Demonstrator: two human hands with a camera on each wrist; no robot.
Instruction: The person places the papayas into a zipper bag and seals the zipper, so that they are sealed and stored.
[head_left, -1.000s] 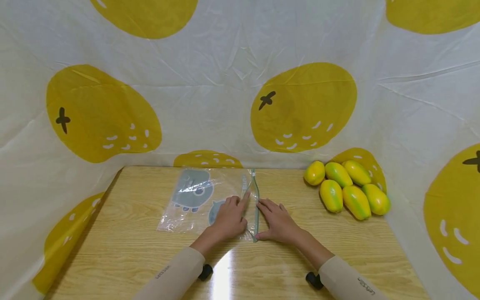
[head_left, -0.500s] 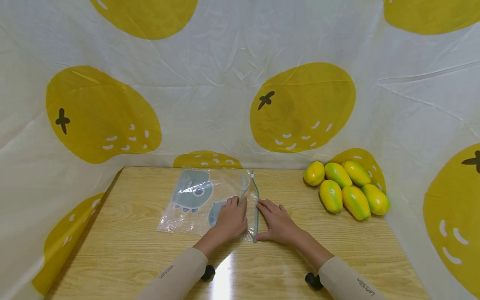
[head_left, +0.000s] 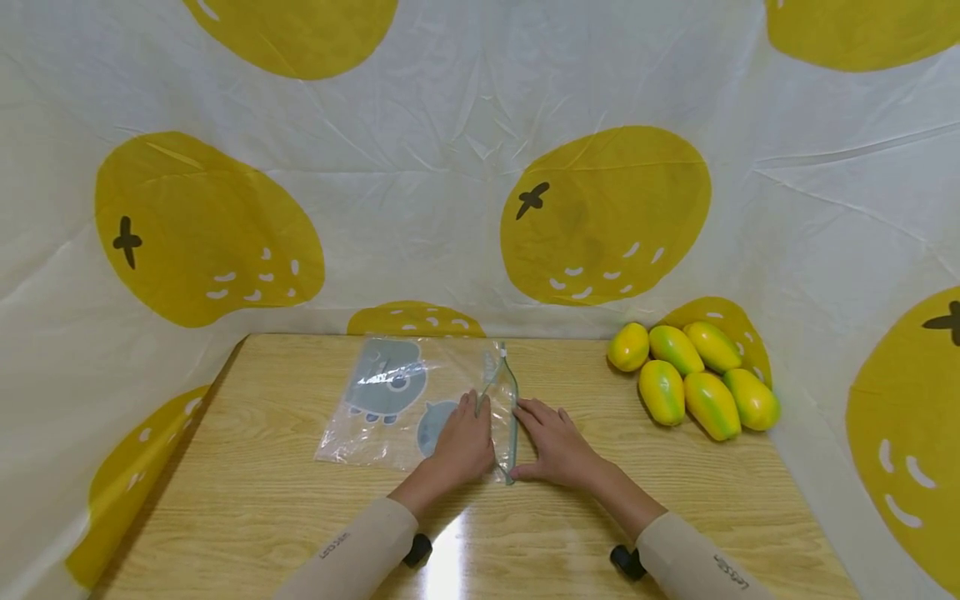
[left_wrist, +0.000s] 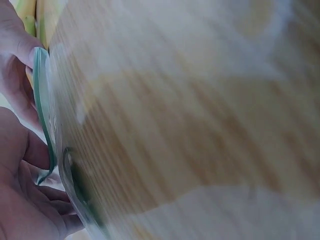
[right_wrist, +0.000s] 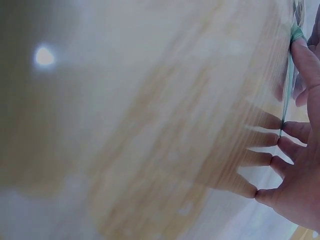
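A clear zip bag with blue-grey cartoon prints lies flat on the wooden table, its mouth facing right. The green zip strip forms a gap between its two edges, and a white slider sits at the far end. My left hand holds the left edge of the mouth; in the left wrist view its thumb is at the green strip. My right hand rests with spread fingers along the right edge. In the right wrist view its fingertips touch the tabletop and its thumb meets the strip.
Several yellow-green mangoes lie grouped at the table's back right. A white cloth with large yellow fruit prints hangs behind and at both sides of the wooden table. Black wrist straps show by both sleeves.
My left hand's index finger has drawn back from the mouth, and the bag's left edge has shifted left, widening the gap. My right hand stays in place.
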